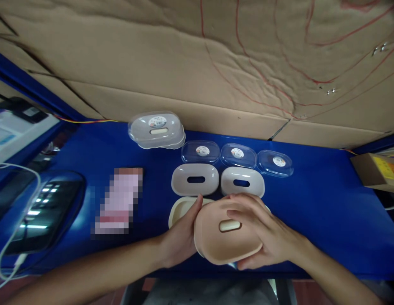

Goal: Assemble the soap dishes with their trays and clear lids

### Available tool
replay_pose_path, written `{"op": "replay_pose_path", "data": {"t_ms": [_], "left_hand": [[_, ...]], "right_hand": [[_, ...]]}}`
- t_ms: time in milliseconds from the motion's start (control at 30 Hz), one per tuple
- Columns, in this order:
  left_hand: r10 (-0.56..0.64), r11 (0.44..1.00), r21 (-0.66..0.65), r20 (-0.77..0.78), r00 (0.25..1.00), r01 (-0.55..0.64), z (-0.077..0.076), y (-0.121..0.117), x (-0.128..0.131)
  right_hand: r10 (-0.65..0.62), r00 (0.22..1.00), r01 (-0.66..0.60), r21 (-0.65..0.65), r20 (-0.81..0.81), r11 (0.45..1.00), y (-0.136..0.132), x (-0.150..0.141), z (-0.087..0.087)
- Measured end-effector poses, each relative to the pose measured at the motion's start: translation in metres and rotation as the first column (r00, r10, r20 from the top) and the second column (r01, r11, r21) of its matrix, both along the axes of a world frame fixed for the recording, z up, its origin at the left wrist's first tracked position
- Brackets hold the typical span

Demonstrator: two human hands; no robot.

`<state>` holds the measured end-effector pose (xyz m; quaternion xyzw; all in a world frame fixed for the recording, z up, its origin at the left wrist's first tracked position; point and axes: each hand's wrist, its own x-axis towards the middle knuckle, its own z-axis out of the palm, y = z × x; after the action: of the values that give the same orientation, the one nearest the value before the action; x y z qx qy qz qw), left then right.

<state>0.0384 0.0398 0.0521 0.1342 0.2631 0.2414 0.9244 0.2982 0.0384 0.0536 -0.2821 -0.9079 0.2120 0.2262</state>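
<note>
Two-handed grip: left hand clasps the left wall of the peach tray, thumb raised at the rim; right hand wraps its right side, fingers over the inner face. Opposed holds probably steady it.
Stack: at the back, containers under a clear cover, apparently nested to save room.
Cream tray: partly hidden behind the left thumb.
Grey trays: two side by side, slots up, likely spaced for easy reach.
Peach tray: tilted near the front edge, overlapping the cream tray in view; contact cannot be told. Its slot shows a cream oblong.
Clear lids: three in a row, apparently grouped by kind.
Blue tabletop: glossy; black device with white cable leftmost, then a masked phone-shaped item; brown box rightmost.
Cardboard wall: creased, red-lined, behind everything.
</note>
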Motion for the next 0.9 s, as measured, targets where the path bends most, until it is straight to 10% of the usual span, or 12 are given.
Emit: {"op": "replay_pose_path", "data": {"t_ms": [167,333,500,733,900], "left_hand": [[0.010,1.000,0.003,-0.028,1.000,-0.010,-0.006,0.000,-0.002],[0.014,1.000,-0.026,-0.041,0.999,-0.015,-0.008,0.001,0.000],[-0.003,1.000,0.011,-0.049,0.999,0.003,-0.007,0.003,0.000],[-0.017,0.999,0.042,-0.027,0.999,0.019,-0.003,0.004,-0.002],[-0.014,0.998,0.062,-0.001,1.000,0.014,-0.003,0.004,-0.001]], "right_hand": [[-0.088,0.996,0.088,0.006,-0.030,0.996,0.004,0.015,0.022],[-0.464,0.883,0.464,0.014,0.067,0.886,0.010,0.096,0.056],[-0.562,0.799,0.588,-0.084,0.217,0.804,0.015,0.168,0.038],[-0.481,0.778,0.545,-0.054,0.403,0.837,0.025,0.155,0.007],[-0.503,0.759,0.545,0.019,0.414,0.838,0.021,0.134,0.025]]}}
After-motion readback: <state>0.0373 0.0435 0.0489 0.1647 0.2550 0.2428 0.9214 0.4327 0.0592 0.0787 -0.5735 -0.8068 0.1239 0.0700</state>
